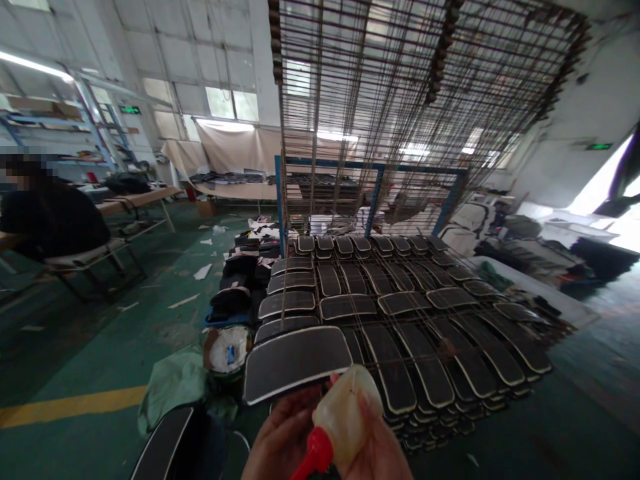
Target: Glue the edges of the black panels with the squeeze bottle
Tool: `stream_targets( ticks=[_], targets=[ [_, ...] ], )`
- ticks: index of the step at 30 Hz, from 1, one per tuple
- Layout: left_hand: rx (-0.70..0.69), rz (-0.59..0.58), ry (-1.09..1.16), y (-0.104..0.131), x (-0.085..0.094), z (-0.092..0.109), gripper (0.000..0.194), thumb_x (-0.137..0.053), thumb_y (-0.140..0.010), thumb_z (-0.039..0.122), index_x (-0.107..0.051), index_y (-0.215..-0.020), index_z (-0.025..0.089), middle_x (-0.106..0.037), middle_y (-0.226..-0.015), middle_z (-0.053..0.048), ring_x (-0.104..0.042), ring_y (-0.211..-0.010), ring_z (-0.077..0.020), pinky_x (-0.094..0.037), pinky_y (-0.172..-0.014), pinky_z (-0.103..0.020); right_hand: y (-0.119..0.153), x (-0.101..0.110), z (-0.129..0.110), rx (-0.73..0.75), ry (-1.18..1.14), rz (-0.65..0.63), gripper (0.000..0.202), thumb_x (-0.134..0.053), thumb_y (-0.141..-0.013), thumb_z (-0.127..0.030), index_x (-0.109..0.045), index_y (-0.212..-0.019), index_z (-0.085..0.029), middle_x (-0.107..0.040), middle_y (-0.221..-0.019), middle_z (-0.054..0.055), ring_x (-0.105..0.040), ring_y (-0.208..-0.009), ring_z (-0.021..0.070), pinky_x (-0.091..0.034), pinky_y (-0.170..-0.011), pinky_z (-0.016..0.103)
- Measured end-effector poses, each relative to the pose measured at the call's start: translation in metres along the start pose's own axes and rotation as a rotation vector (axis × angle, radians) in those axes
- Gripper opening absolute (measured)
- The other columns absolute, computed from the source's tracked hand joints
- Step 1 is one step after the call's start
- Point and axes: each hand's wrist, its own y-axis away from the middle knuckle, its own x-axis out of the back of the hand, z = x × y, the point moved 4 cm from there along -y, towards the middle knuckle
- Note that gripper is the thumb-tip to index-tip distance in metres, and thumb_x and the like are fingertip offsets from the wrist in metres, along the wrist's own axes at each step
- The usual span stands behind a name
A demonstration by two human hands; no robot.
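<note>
Head view, items around you. Your right hand: grasping one translucent, yellowish squeeze bottle, fingers wrapped round its body. Red nozzle: fitted to the bottle, pointing down and to the left. Your left hand: fingers curved, just beside the bottle and partly hidden behind it — whether it grips anything, you cannot tell from this angle. Dark panel, pale-edged: directly beyond your left hand, at the near left corner of the rack. Further pale-edged panels: many, laid in rows on the stacked lower tiers before you. Raised wire shelves: tilted up above the panels, with a blue frame standing behind. Round tub: left of the rack, whitish inside, holding a small blue item. Green cloth: just beside the tub. One more dark pale-edged piece: lower left, near the cloth. Seated person, dark clothing: far left, well apart from you — a worktop lies beyond.
</note>
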Motion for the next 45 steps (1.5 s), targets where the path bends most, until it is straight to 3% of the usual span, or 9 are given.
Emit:
stream_targets(
  ticks=[3, 6, 8, 11, 15, 18, 24, 33, 45],
  targets=[
    [-0.061, 0.105, -0.286, 0.014, 0.044, 0.031, 0.022, -0.088, -0.065, 0.004, -0.083, -0.082, 0.017, -0.085, -0.092, -0.014, -0.079, -0.081, -0.0258, -0.063, -0.072, -0.03, 0.002, -0.012, -0.029, 0.03, 0.019, 0.005, 0.05, -0.105, -0.074, -0.043, -0.081, -0.11, -0.02, -0.077, -0.112, 0.009, -0.076, -0.094, 0.0227, -0.063, -0.081, 0.03],
    [-0.331, 0.322, -0.563, 0.023, 0.07, 0.097, 0.017, -0.085, -0.07, 0.004, -0.081, -0.076, 0.02, -0.082, -0.076, -0.007, -0.074, -0.07, -0.0187, -0.058, -0.063, -0.02, 0.005, -0.024, -0.05, 0.015, 0.073, 0.014, 0.052, -0.105, -0.075, -0.039, -0.079, -0.113, -0.014, -0.076, -0.114, 0.012, -0.075, -0.094, 0.024, -0.064, -0.083, 0.033],
    [-0.457, 0.279, -0.671, 0.023, 0.057, 0.137, 0.017, -0.084, -0.073, 0.004, -0.081, -0.08, 0.019, -0.082, -0.082, -0.006, -0.073, -0.078, -0.016, -0.057, -0.07, -0.015, 0.005, -0.029, -0.058, -0.023, 0.116, 0.005, 0.054, -0.104, -0.076, -0.037, -0.078, -0.115, -0.01, -0.076, -0.116, 0.014, -0.075, -0.096, 0.0246, -0.064, -0.086, 0.035],
    [-0.335, 0.137, -0.679, 0.011, 0.013, 0.164, 0.037, -0.087, -0.069, 0.0, -0.081, -0.102, 0.015, -0.083, -0.105, -0.012, -0.075, -0.096, -0.0166, -0.054, -0.078, -0.012, 0.003, -0.035, -0.06, -0.118, 0.175, -0.036, 0.056, -0.104, -0.077, -0.036, -0.076, -0.116, -0.006, -0.077, -0.109, 0.014, -0.074, -0.092, 0.024, -0.063, -0.085, 0.036],
    [-0.048, -0.018, -0.692, -0.006, -0.037, 0.156, 0.04, -0.081, -0.064, -0.011, -0.078, -0.098, 0.01, -0.083, -0.092, -0.013, -0.078, -0.079, -0.0196, -0.056, -0.065, -0.018, -0.006, -0.037, -0.054, -0.198, 0.251, -0.066, 0.057, -0.104, -0.075, -0.038, -0.076, -0.113, -0.006, -0.077, -0.102, 0.012, -0.073, -0.088, 0.0225, -0.062, -0.083, 0.033],
    [0.032, -0.093, -0.728, -0.013, -0.049, 0.144, 0.033, -0.073, -0.063, -0.013, -0.077, -0.087, 0.009, -0.082, -0.078, -0.012, -0.078, -0.068, -0.0256, -0.057, -0.058, -0.025, -0.01, -0.035, -0.049, -0.21, 0.289, -0.088, 0.058, -0.103, -0.075, -0.041, -0.076, -0.113, -0.007, -0.077, -0.099, 0.012, -0.073, -0.086, 0.0231, -0.062, -0.08, 0.034],
    [0.058, -0.144, -0.717, 0.001, -0.043, 0.13, 0.034, -0.07, -0.064, -0.012, -0.077, -0.083, 0.015, -0.081, -0.078, -0.007, -0.078, -0.071, -0.0244, -0.061, -0.067, -0.029, -0.002, -0.033, -0.063, -0.103, 0.241, -0.046, 0.058, -0.102, -0.076, -0.043, -0.076, -0.115, -0.01, -0.075, -0.114, 0.017, -0.074, -0.093, 0.0243, -0.062, -0.085, 0.035],
    [0.109, -0.28, -0.855, 0.037, -0.027, 0.127, 0.029, -0.087, -0.067, 0.004, -0.082, -0.091, 0.02, -0.08, -0.085, -0.009, -0.078, -0.087, -0.0378, -0.064, -0.078, -0.043, 0.005, -0.069, -0.169, 0.604, 0.441, 0.084, 0.053, -0.107, -0.06, -0.031, -0.075, -0.102, -0.023, -0.077, -0.095, 0.006, -0.073, -0.098, 0.0311, -0.064, -0.086, 0.042],
    [0.126, -0.257, -0.81, 0.034, -0.001, 0.13, 0.035, -0.089, -0.07, 0.012, -0.082, -0.102, 0.023, -0.08, -0.09, -0.011, -0.078, -0.092, -0.0428, -0.064, -0.082, -0.053, 0.014, -0.063, -0.163, 0.647, 0.613, 0.057, 0.041, -0.096, -0.08, -0.042, -0.075, -0.109, -0.021, -0.075, -0.101, 0.009, -0.07, -0.1, 0.0319, -0.061, -0.091, 0.046]
  ],
)
